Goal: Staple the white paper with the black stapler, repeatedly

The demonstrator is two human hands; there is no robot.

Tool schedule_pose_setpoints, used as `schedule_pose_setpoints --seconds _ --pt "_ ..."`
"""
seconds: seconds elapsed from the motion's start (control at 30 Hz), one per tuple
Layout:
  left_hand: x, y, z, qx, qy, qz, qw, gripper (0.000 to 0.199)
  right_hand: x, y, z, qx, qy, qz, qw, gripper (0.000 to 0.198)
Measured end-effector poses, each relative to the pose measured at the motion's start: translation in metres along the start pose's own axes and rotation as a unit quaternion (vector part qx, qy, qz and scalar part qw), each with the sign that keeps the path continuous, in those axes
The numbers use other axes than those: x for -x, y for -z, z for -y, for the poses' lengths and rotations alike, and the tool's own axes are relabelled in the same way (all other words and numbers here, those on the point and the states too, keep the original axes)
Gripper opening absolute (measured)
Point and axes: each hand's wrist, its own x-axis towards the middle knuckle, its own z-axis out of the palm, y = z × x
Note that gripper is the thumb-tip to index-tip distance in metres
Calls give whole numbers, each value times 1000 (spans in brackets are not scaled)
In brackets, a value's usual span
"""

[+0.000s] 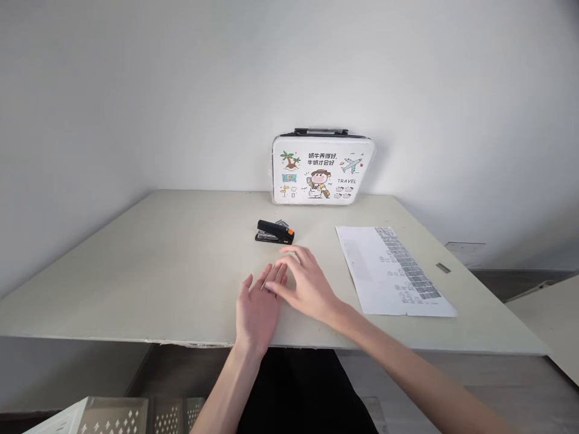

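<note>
My left hand (259,310) lies palm up over the front part of the table, its fingers stretched out. Above those fingers is my right hand (310,286), with thumb and fingers curved and apart, the thumb at the left fingers. Any small thing between the hands is too small to make out. Just beyond them stands a black stapler (274,232) with an orange patch at its right end. Small grey pieces (282,223), perhaps staple strips, lie behind the stapler. To the right is a printed sheet of paper (368,271) with a dark-shaded band.
A white case (323,172) with cartoon prints and a black handle stands against the wall at the table's back. Near the table's (158,271) right edge lies a small grey strip (443,267). Perforated containers (115,416) stand below at the lower left.
</note>
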Motion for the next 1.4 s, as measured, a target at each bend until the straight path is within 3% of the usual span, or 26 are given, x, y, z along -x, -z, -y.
schedule_pose_setpoints --seconds 0.17,0.27,0.33,0.4,0.47,0.53,0.6,0.7,0.8,0.9,1.03,1.13,1.2,1.27,1.4 --pt "8 -16 14 -59 18 50 997 45 34 11 10 32 -22 10 999 11" --pt "10 -20 24 -108 22 78 991 43 47 33 -6 55 -44 -10 997 9" --pt "9 -17 25 -188 -12 84 979 39 62 61 -28 84 -82 -32 993 12" --pt "5 -9 16 -315 -74 77 943 35 83 97 -59 134 -143 -79 977 19" --pt "-1 1 2 -440 -138 66 885 34 109 137 -95 187 -189 -120 956 25" --pt "-6 10 -13 -504 -173 65 844 36 137 172 -131 250 -238 -141 928 31" --pt "-10 15 -24 -524 -181 72 829 40 162 197 -160 298 -279 -155 900 34" --pt "-12 20 -29 -551 -172 96 811 41 185 213 -188 337 -324 -145 872 40" --pt "-10 24 -27 -584 -171 118 785 40 189 211 -195 353 -345 -150 857 45" --pt "-7 27 -26 -600 -177 122 770 37 180 199 -181 353 -334 -187 854 48" --pt "-5 27 -26 -598 -188 114 771 37 156 167 -127 281 -243 -216 903 35" --pt "-5 26 -26 -601 -193 110 768 38 134 131 -74 174 -207 -153 950 26" --pt "-5 27 -26 -603 -194 111 766 37 119 106 -44 49 -199 -56 977 23" --pt "-6 28 -25 -603 -194 110 766 37 105 83 -22 -55 -201 17 978 22" --pt "-6 30 -24 -601 -194 103 769 37 84 56 -7 -162 -204 66 963 23"
